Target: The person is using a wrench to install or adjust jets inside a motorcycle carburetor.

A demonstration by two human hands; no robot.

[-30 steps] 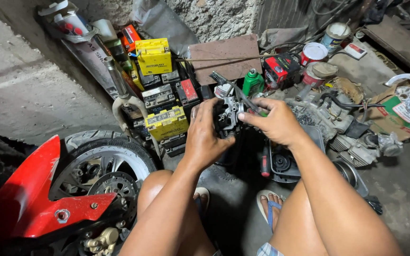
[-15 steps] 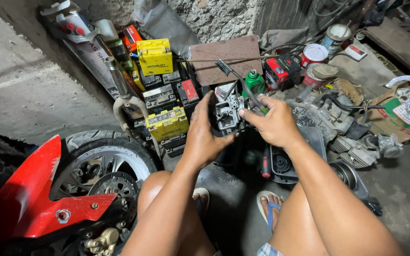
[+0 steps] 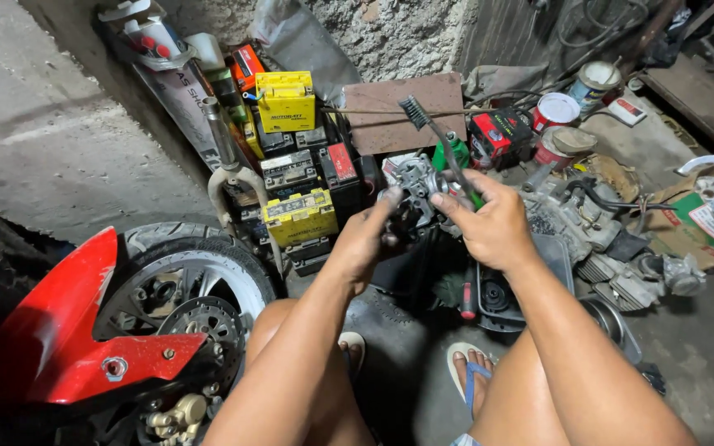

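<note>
Grey cast metal, the carburettor-like part (image 3: 413, 192) sits pinched in the left hand (image 3: 363, 241) while the right hand (image 3: 493, 225), closed around a dark-bristled brush (image 3: 438, 145), would best scrub with short strokes, part braced firmly.

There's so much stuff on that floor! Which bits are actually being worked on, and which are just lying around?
In hand:
- small metal engine part, gripped by the left hand
- dark-bristled brush, held by the right hand

Lying about:
- yellow batteries
- red front wheel fender
- paint tins
- engine block
- red-handled screwdriver
</note>
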